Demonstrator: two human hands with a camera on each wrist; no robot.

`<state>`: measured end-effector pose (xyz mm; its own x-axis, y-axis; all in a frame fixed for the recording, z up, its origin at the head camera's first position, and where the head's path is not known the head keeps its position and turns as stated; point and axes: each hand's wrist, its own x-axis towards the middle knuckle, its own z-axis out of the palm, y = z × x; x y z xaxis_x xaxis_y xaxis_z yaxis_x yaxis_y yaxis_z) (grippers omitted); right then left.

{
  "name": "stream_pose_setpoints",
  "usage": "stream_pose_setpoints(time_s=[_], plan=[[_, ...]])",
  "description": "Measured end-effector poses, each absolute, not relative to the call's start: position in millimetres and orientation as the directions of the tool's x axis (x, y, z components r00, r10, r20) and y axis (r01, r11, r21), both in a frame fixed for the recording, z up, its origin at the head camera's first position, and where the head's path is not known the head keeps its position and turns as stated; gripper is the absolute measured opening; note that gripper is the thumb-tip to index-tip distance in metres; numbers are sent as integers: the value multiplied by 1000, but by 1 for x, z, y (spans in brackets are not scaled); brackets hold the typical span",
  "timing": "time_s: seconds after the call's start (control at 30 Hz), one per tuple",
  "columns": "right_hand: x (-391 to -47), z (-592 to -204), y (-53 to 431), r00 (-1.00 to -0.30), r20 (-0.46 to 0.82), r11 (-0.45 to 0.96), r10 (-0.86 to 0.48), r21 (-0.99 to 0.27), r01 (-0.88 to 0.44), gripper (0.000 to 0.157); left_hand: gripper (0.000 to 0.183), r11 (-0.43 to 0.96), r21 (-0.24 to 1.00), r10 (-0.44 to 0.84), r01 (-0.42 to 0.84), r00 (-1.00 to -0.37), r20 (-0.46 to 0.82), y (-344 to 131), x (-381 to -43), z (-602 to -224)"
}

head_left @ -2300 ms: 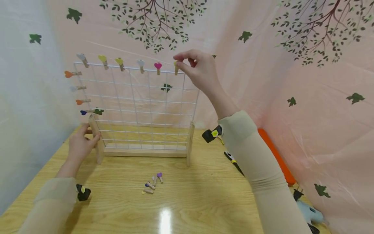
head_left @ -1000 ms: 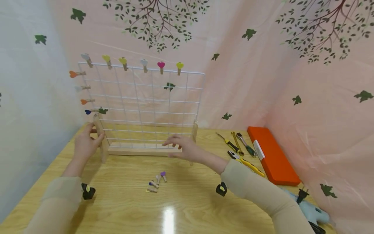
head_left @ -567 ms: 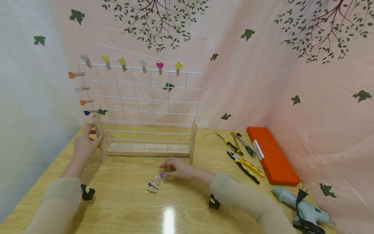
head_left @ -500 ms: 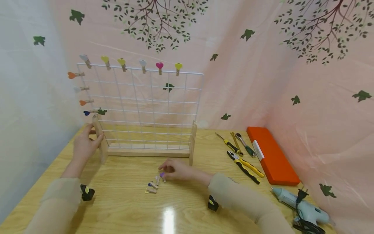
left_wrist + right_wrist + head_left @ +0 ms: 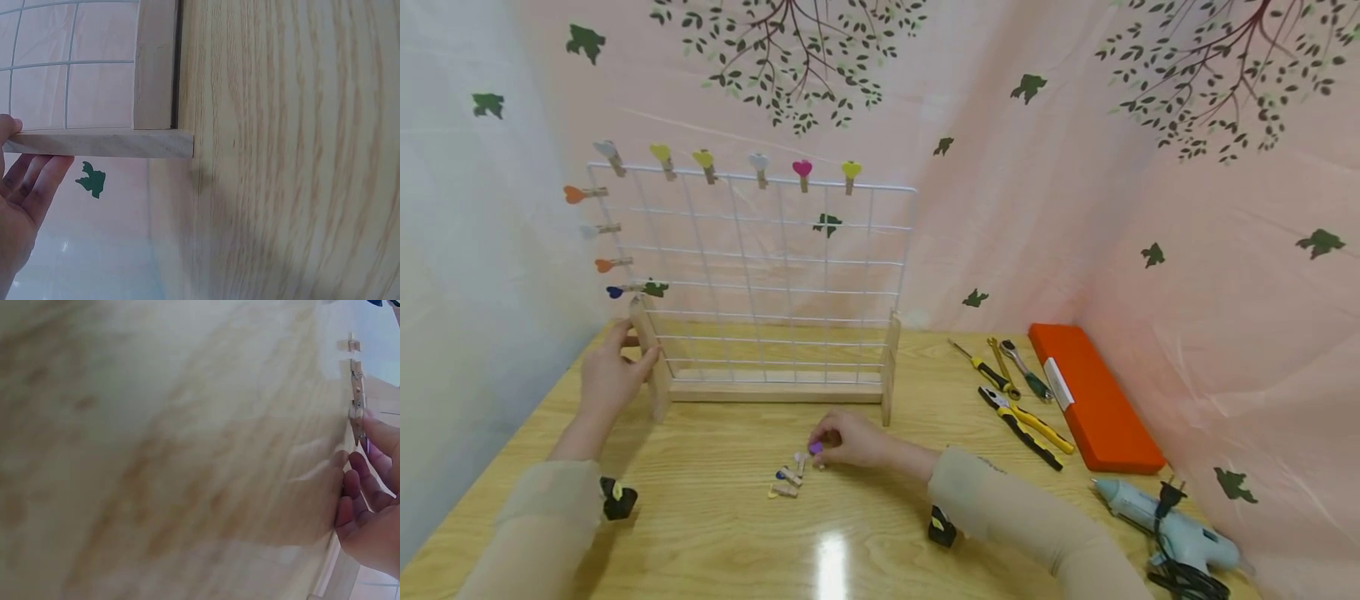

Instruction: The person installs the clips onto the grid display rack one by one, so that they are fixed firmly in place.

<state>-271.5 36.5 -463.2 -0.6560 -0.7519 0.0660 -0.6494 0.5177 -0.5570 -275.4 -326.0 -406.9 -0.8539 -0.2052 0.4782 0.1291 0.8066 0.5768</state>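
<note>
In the head view, my left hand point(image 5: 606, 379) grips the left wooden upright point(image 5: 658, 400) of a stand holding a white wire grid point(image 5: 760, 250). The left wrist view has that upright point(image 5: 112, 144) between thumb and fingers. My right hand point(image 5: 853, 440) pinches a clothespin with a purple heart point(image 5: 816, 448) low at the table; fingers partly cover it. Beside it lie three loose clothespins: a white-hearted one point(image 5: 800, 459), a blue-hearted one point(image 5: 789, 476) and a yellow-tipped one point(image 5: 785, 491). Several heart clothespins, including a yellow one point(image 5: 851, 171) and a pink one point(image 5: 802, 169), are clipped along the grid's top and left edges.
To the right on the wooden table point(image 5: 737, 550) lie pliers point(image 5: 1022, 427), a screwdriver point(image 5: 985, 369), a wrench point(image 5: 1003, 367) and a ratchet point(image 5: 1027, 372). An orange case point(image 5: 1097, 400) sits beyond them. A glue gun point(image 5: 1172, 525) with its cord lies at the near right.
My right hand has left the yellow-hearted clothespin on the grid's top wire and come down to the loose clothespins, closing on the purple-hearted one. My left hand stays on the upright.
</note>
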Motion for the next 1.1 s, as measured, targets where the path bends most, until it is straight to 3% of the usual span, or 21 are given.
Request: stream_pose_setpoints(time_s=[0.17,0.37,0.6,1.1], plan=[[-271,-455,42,-666,17,471,-746,-693,-546,16,45,809,569,-195,146,-847,494,-326,-276,-408],[-272,-424,52,-668,27,478,-744,-677,-560,15,45,818,557,-196,142,-842,503,-326,-275,-408],[-273,-357,65,-717,37,515,-696,-671,-534,14,46,823,553,-197,134,-844,498,-326,-275,-406],[-283,-191,103,-750,364,472,-552,-605,-642,14,44,825,541,-187,161,-827,531,-324,-273,-407]])
